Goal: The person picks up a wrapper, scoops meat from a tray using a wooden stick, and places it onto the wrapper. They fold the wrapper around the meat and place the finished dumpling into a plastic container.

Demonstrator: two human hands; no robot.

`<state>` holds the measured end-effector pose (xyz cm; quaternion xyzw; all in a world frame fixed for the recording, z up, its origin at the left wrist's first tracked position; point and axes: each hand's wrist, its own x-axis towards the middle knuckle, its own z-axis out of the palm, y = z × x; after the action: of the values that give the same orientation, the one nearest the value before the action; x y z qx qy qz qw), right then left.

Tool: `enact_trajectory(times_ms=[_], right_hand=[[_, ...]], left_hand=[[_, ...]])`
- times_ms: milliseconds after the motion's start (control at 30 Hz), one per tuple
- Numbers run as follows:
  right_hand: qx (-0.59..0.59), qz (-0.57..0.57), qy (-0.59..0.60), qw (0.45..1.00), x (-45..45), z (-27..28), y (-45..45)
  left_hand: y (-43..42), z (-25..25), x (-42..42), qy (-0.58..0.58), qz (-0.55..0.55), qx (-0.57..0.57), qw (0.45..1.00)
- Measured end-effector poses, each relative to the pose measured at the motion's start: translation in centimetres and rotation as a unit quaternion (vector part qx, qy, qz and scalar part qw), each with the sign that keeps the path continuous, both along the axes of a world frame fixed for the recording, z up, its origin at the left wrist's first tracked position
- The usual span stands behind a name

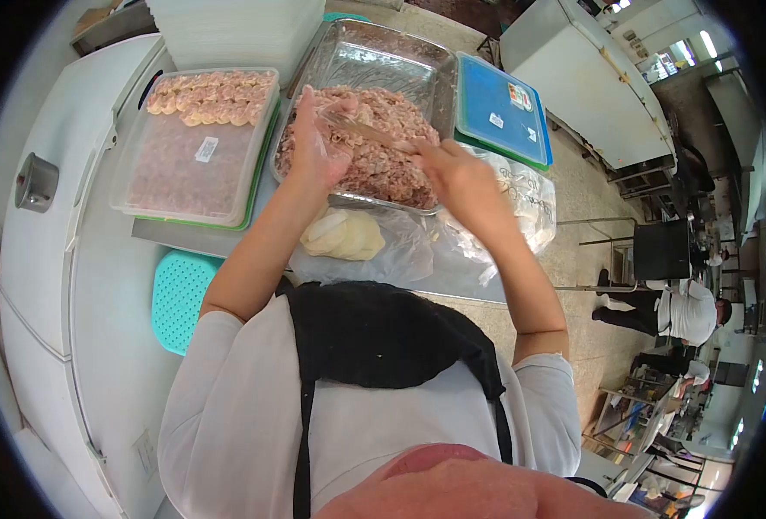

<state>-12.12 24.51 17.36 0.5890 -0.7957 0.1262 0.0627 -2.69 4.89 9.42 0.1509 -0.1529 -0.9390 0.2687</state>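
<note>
The left hand (320, 154) is open, the right hand (462, 177) curled round the utensil's (370, 131) end, likely its surest grip over soft, slippery mince (387, 177).

Readable text: none; the marks are there, but the letters are too small or blurred.
Clear lid (153, 160), by the left edge of the table (175, 232): one white label (206, 150) with dark print, not legible.
Blue lid (478, 86), at the far right corner of the table: a white and red sticker (519, 97) toward the lid's far right corner, and two small white stickers (496, 120) closer to its near edge; all not legible.
Plastic bag (534, 203), by the right edge: dark marks (530, 180), maybe writing, not legible.
</note>
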Motion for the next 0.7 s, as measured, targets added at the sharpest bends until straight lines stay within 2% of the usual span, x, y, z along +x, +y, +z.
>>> enact_trajectory(times_ms=[33,100,167,200,233,267,300,333,367,400,467,500,533,567,600,667,700], right_hand=[[-0.047,0.03,-0.03,0.998,-0.3,-1.4,0.2],[-0.055,0.036,-0.073,0.995,-1.9,-2.8,0.9],[-0.033,0.07,-0.202,0.976,-4.9,-1.6,2.2],[-0.098,0.075,-0.283,0.951,-6.7,-3.8,2.8],[-0.101,0.079,-0.283,0.951,-7.2,-3.3,3.2],[-0.071,0.052,-0.395,0.915,-7.4,-2.6,3.8],[-0.039,0.025,-0.5,0.865,-7.4,-1.9,4.3],[-0.037,0.029,-0.501,0.864,-7.3,-1.3,4.7],[-0.001,0.036,-0.5,0.865,-7.2,-0.7,5.0],[0.034,0.043,-0.499,0.865,-7.1,-0.3,5.2],[0.029,0.076,-0.462,0.883,-6.9,0.3,5.7],[0.023,0.103,-0.425,0.899,-6.9,0.4,5.9],[0.023,0.107,-0.426,0.898,-7.0,0.2,5.8],[0.029,0.113,-0.412,0.904,-6.9,-0.2,5.7],[0.034,0.118,-0.399,0.909,-6.9,-0.7,5.6],[0.041,0.135,-0.402,0.905,-7.7,-2.6,5.1],[0.048,0.148,-0.405,0.901,-8.4,-3.6,4.7]], left_hand=[[0.2,0.1,-0.5,-0.019,0.023,0.018,0.999],[0.5,-0.4,-0.8,-0.038,0.05,0.036,0.997],[0.1,-1.5,-0.6,0.082,0.024,-0.03,0.996],[0.7,-0.6,-0.3,0.082,0.026,-0.035,0.996],[1.7,1.0,0.4,0.049,-0.02,-0.171,0.984],[2.5,2.4,0.9,0.015,-0.066,-0.302,0.951],[2.9,3.1,1.0,0.013,-0.063,-0.303,0.951],[3.1,3.7,1.3,-0.062,-0.039,-0.453,0.888],[3.4,4.1,1.4,-0.138,-0.012,-0.588,0.797],[3.6,4.5,1.4,-0.142,-0.009,-0.588,0.796],[3.7,5.1,1.0,-0.115,0.03,-0.782,0.611],[3.6,5.0,0.9,-0.119,0.032,-0.783,0.61],[3.3,4.8,0.9,-0.147,-0.117,-0.697,0.692],[3.0,4.6,1.0,-0.17,-0.262,-0.585,0.748],[2.9,4.2,1.2,-0.172,-0.26,-0.585,0.749],[2.7,3.5,1.6,-0.147,-0.093,-0.817,0.55],[2.7,2.9,1.5,-0.15,-0.092,-0.817,0.549]])
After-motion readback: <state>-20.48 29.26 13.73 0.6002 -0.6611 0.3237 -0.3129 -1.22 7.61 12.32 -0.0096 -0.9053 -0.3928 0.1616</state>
